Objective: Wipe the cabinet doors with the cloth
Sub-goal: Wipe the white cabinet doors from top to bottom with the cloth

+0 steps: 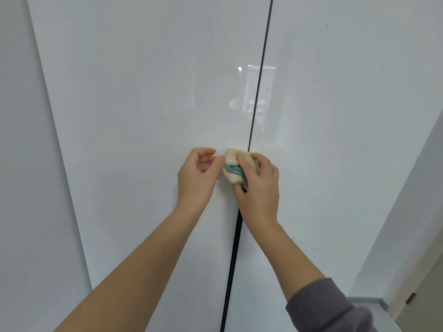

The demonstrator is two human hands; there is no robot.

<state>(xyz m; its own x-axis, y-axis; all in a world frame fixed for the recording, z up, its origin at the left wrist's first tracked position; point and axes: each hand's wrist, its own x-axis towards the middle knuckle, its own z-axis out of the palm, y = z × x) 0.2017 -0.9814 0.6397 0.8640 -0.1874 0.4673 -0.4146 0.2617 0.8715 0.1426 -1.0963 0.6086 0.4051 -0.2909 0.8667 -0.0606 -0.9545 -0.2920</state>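
Two glossy white cabinet doors fill the view, the left door and the right door, split by a dark vertical gap. My right hand grips a bunched cream cloth with a teal stripe and holds it against the left door's edge, just beside the gap. My left hand is next to the cloth on the left door, its fingers loosely curled and holding nothing; its fingertips are close to the cloth's left side.
A plain white side panel runs down the left. At the right a wall meets the cabinet, with a grey ledge and a door edge with a metal fitting at the lower right. A window reflection shines on the doors.
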